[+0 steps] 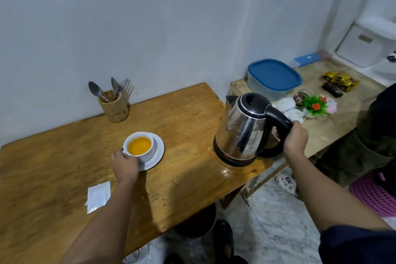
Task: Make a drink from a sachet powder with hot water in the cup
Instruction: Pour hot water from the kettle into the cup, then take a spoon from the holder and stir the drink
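Left hand (pixel 125 164) closed on cup (pixel 140 146) handle; cup full, orange. Right hand (pixel 295 138) wrapped round kettle (pixel 244 128) handle. Spoons (pixel 96 91) at 11 o'clock from cup, left hand nearer; likely stir next.

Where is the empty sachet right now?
The sachet lies flat on the wooden table, near its front edge on the left, just left of the left forearm and nearer the camera than the cup.
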A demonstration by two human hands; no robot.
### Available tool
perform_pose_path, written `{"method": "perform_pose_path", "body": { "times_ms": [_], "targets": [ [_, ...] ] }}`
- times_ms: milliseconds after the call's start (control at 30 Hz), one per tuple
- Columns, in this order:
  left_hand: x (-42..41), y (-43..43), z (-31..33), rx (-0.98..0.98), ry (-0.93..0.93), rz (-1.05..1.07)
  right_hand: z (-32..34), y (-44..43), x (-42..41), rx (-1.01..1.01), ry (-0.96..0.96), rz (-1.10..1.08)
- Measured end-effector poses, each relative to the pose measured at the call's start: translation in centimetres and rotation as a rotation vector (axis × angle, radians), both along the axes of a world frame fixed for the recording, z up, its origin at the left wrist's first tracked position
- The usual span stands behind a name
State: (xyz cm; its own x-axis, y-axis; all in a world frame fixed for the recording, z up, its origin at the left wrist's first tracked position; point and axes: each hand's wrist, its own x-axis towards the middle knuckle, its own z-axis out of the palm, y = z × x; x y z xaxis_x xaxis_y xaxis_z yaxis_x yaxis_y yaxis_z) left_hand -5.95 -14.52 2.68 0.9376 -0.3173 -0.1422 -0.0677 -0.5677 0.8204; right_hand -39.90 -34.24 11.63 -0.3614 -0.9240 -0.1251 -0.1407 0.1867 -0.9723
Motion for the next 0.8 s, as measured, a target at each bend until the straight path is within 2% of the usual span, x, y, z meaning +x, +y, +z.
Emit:
{"method": "perform_pose_path", "body": {
  "times_ms": [267, 400, 633, 800],
  "targets": [
    [0.2, -0.1, 0.3, 0.014, 0.034, 0.012, 2.7, -0.8, 1.5, -0.156, 0.529, 0.058],
    [0.6, 0.0, 0.0, 0.01, 0.059, -0.003, 5.7, -2.2, 3.4, -0.272, 0.594, 0.161],
    [1.1, 0.6, 0.5, 0.006, 0.095, -0.071, 11.2, -3.6, 11.7, -0.468, 0.756, 0.504],
    [1.6, 1.3, 0.8, -0.011, 0.122, -0.134, 11.5, -2.8, 20.8, -0.524, 0.662, 0.815]
  ]
}}
